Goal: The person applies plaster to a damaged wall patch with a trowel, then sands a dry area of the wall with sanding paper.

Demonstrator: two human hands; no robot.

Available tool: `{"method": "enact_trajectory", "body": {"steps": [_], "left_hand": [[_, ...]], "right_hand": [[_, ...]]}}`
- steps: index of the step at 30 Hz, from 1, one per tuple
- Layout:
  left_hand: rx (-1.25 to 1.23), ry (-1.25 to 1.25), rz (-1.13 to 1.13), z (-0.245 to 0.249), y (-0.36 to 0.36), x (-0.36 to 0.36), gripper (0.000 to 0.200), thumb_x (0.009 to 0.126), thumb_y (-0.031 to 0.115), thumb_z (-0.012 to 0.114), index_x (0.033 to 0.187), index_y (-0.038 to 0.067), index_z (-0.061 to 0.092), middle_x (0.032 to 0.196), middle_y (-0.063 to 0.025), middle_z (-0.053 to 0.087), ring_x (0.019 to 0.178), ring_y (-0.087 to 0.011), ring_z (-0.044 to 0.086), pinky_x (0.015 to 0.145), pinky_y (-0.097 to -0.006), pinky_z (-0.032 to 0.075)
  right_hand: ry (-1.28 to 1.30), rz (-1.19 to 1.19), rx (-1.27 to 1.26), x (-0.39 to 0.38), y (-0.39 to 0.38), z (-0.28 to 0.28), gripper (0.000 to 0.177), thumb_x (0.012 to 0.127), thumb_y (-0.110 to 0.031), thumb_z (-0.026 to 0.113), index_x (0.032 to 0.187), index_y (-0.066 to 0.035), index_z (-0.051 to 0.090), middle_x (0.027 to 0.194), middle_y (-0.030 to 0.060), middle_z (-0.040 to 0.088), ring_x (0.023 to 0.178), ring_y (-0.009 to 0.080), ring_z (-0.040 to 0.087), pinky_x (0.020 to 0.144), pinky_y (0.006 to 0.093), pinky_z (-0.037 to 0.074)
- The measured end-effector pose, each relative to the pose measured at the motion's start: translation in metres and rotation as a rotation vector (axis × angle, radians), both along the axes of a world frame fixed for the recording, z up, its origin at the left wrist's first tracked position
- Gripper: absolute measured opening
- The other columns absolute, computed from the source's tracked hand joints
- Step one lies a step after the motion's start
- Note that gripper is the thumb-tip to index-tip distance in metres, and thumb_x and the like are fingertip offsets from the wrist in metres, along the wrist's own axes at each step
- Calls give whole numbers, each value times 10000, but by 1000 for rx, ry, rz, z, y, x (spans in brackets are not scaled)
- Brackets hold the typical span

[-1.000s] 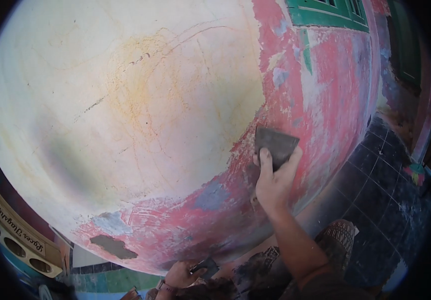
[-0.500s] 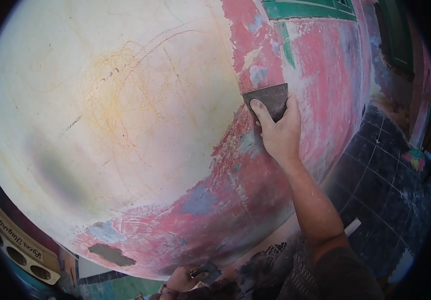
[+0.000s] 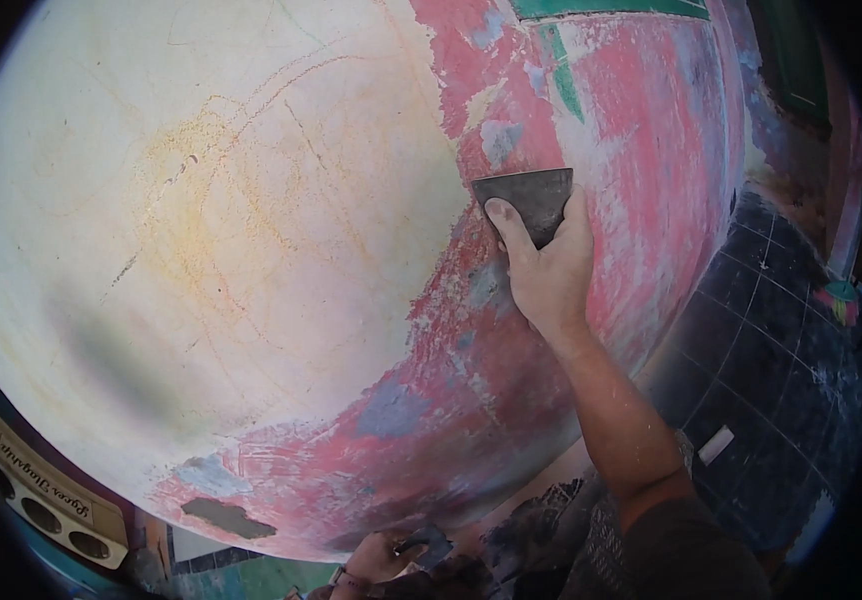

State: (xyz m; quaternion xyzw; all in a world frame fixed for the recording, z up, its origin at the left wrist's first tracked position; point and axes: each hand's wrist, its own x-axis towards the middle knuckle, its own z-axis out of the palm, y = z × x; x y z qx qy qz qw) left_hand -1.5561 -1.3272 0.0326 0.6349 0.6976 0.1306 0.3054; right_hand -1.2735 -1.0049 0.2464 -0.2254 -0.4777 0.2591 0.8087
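My right hand (image 3: 551, 265) grips a dark, flat scraper (image 3: 529, 203), thumb on its near face. The scraper's straight upper edge lies at the wall (image 3: 511, 330), where pink paint meets the pale, cream-coloured area (image 3: 281, 300). Low in the view, my left hand (image 3: 376, 557) is closed around the handle of a putty knife (image 3: 434, 546) with a dark blade. That hand is down near the wall's lower edge, and part of its grip is hidden.
A cream panel with round holes and lettering (image 3: 51, 490) stands at lower left. Dark floor tiles (image 3: 741, 350) stretch along the right, with a pale block (image 3: 716, 444) and a broom head (image 3: 838, 300) on them. A green frame (image 3: 611, 8) crosses the wall at the top.
The view has shifted slightly, so the wall sits a little higher and further left. My right hand still holds the scraper at the wall; the left still holds the putty knife.
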Motion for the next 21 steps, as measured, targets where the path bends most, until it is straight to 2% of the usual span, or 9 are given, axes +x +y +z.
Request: {"method": "enact_trajectory", "body": {"steps": [6, 9, 12, 14, 18, 21], "left_hand": [[-61, -83, 31, 0, -2, -1, 282, 958, 218, 760, 1199, 74, 778, 1110, -155, 789, 934, -276, 773, 832, -375, 587], [127, -96, -15, 1, -3, 1, 302, 951, 320, 765, 1146, 89, 788, 994, -160, 798, 903, -362, 771, 797, -419, 583], [96, -114, -33, 10, -4, 5, 313, 946, 324, 774, 1138, 77, 786, 966, -172, 792, 894, -356, 771, 786, -418, 581], [56, -129, 7, -17, -9, -11, 323, 942, 335, 777, 1132, 75, 786, 947, -184, 785, 879, -371, 764, 777, -423, 580], [8, -11, 39, 2, -6, 1, 334, 937, 357, 777, 1124, 81, 790, 918, -201, 772, 851, -388, 753, 763, -435, 577], [-33, -8, 25, 2, -7, 2, 329, 940, 363, 771, 1107, 80, 793, 898, -199, 768, 835, -381, 755, 750, -441, 575]], "right_hand": [[-111, -71, 48, 1, -12, 3, 388, 939, -221, 843, 1052, 4, 548, 887, 120, 737, 793, 150, 701, 680, 326, 557], [-41, -65, 40, 0, -9, 4, 390, 934, -216, 847, 1043, 7, 546, 876, 123, 741, 803, 152, 716, 672, 321, 559], [-16, -46, 61, -9, -10, -2, 386, 939, -214, 843, 1053, 12, 551, 881, 128, 745, 825, 154, 728, 676, 324, 564], [-48, -67, 109, -9, -12, -3, 384, 943, -214, 839, 1065, 16, 557, 892, 129, 743, 820, 152, 724, 673, 324, 565], [-45, -76, 27, -5, -14, -2, 383, 950, -220, 832, 1080, 21, 565, 922, 129, 738, 804, 150, 712, 667, 322, 566], [17, -50, 84, -10, -9, -5, 387, 949, -236, 834, 1060, 12, 558, 936, 131, 734, 788, 148, 703, 648, 321, 561]]}}
